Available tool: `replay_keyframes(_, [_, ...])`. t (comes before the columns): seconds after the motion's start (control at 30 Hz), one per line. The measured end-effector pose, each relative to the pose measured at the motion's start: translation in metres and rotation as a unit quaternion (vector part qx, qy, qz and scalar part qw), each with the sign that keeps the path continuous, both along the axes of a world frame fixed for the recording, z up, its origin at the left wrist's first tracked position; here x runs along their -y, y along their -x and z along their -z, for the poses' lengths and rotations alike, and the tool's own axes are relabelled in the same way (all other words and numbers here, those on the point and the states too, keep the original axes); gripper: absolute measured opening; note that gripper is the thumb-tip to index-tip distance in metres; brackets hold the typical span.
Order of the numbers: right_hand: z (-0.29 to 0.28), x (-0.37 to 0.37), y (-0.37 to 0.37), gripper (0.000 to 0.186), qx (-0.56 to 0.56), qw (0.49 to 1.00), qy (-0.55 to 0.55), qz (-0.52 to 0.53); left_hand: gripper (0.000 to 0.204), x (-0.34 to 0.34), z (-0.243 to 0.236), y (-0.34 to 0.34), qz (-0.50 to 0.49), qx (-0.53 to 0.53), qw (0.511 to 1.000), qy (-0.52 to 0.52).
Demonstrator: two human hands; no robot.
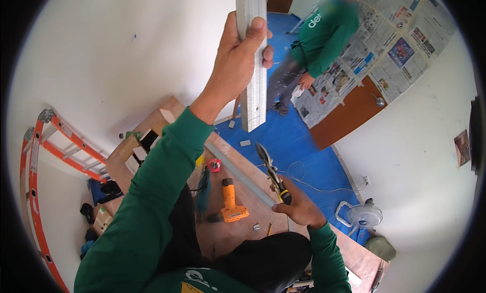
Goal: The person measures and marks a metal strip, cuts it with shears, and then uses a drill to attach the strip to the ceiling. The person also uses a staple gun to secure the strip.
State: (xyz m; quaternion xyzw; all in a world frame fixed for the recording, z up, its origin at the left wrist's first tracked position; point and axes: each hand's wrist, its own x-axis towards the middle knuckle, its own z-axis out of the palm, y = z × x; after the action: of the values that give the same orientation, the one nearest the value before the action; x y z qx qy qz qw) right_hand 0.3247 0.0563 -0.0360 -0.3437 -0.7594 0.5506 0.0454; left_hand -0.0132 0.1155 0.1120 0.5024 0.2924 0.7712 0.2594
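Observation:
My left hand (235, 57) is raised in front of me, closed around a long silvery metal channel (254, 98). Its lower end hangs free, and its upper end runs out of view. Lower right, my right hand (302, 204) grips a pair of tin snips (273, 171) with black and yellow handles, jaws pointing up and away. A narrow grey metal strip (238, 174) slants across the board, its near end by my right thumb; whether the thumb touches it I cannot tell. An orange cordless drill (232, 202) lies on the wooden board (253, 207) below.
An orange ladder (33, 192) leans at left. Beyond the board, a person (324, 42) in green stands on blue floor sheeting (298, 141), near a newspaper-covered brown door (349, 116). A fan (365, 215) and a cable (319, 190) lie right. A red tape roll (214, 165) sits near the drill.

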Motion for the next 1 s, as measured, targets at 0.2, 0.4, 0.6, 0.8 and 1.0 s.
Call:
replay_keyframes(0.2, [-0.02,0.007,0.022,0.095,-0.05,0.999,0.013,-0.014,0.052,-0.003,0.018,0.005,0.042,0.057,0.997,0.041])
replay_keyframes(0.4, [-0.022,0.012,0.036,0.088,-0.057,0.998,0.014,0.018,0.051,-0.017,0.037,0.002,0.098,0.096,0.989,0.049])
replay_keyframes(0.6, [-0.026,0.013,0.041,0.08,-0.044,0.997,0.057,0.022,0.054,-0.021,0.045,-0.002,0.137,0.104,0.984,0.056])
replay_keyframes(0.8, [-0.025,0.013,0.045,0.075,-0.035,0.999,0.03,0.02,0.057,-0.027,0.051,0.0,0.12,0.106,0.984,0.075])
replay_keyframes(1.0, [-0.019,0.011,0.043,0.069,-0.024,0.999,0.015,0.025,0.059,-0.031,0.055,0.001,0.128,0.106,0.983,0.075])
